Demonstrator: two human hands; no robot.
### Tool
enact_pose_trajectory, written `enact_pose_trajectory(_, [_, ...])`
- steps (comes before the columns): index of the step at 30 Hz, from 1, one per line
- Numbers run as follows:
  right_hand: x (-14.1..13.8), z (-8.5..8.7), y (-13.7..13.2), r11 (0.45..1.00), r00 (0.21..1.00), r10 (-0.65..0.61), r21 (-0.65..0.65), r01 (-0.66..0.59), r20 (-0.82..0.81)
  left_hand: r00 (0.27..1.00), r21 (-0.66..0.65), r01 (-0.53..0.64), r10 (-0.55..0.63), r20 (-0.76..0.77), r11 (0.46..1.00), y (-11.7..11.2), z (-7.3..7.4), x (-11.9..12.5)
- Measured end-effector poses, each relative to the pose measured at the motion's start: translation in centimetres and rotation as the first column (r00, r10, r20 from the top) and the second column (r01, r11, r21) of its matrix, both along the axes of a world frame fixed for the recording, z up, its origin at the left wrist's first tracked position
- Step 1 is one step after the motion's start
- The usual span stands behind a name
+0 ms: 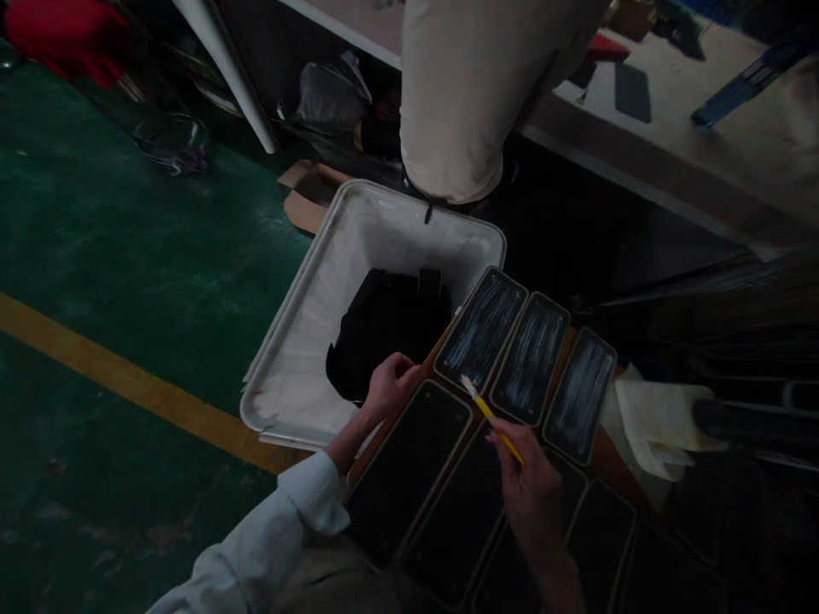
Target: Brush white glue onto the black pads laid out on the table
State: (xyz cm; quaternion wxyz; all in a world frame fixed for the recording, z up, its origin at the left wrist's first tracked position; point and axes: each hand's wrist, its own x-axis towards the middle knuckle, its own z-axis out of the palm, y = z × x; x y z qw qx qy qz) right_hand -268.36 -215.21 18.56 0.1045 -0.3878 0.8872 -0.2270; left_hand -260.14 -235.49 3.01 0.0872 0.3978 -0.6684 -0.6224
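My right hand (528, 482) is closed round a thin yellow brush (490, 412) whose pale tip touches the lower corner of a phone panel smeared with white (481, 328). Two more streaked panels (530, 358) lie to its right in the same row. Dark unsmeared panels (409, 465) fill the nearer row on a brown board (598, 456). My left hand (389, 384), in a white sleeve, curls over the board's left edge beside the nearest dark panel.
A white plastic bin (300, 341) with dark items inside stands left of the board on a green floor with a yellow line (128, 384). Another person in beige (473, 94) stands behind it at a white bench (691, 145). Pale cloths (659, 418) lie right.
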Motion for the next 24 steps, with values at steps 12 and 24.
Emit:
enact_pose_trajectory(12, [4.6, -0.9, 4.7, 0.991, 0.982, 0.121, 0.081, -0.11, -0.146, 0.901, 0.125, 0.0, -0.054, 0.431, 0.992, 9.8, -0.1, 25.3])
enact_pose_trajectory(24, [12.9, -3.1, 7.5, 0.96, 0.971, 0.229, 0.183, -0.214, -0.065, 0.954, 0.702, -0.299, 0.202, 0.22, 0.647, 14.8, 0.8, 24.1])
